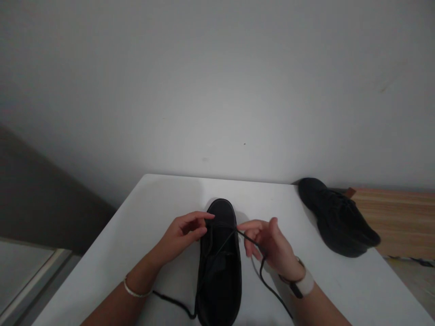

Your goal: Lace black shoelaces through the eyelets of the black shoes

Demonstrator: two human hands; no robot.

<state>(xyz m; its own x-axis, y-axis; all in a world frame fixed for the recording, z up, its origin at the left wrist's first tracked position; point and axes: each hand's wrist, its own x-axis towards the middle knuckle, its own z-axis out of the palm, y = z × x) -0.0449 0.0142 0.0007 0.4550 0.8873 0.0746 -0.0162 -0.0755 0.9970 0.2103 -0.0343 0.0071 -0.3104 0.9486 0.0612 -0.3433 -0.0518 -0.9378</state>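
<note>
With left hand (180,237) open-fingered, right hand (274,251) unclear in grip, handling lace (170,299) on near shoe (224,283); apparently part-threaded, not yet tied.

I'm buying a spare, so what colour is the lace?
The lace looks black; the head view shows it.

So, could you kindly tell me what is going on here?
A person is handling a black shoe on a white table, both hands at its lacing. The left hand has its forefinger at the shoe's left edge; the right hand is at the right edge, where a dark lace runs past its fingers. Another stretch of lace trails out to the left. A second dark shoe sits off to the right, untouched.
</note>
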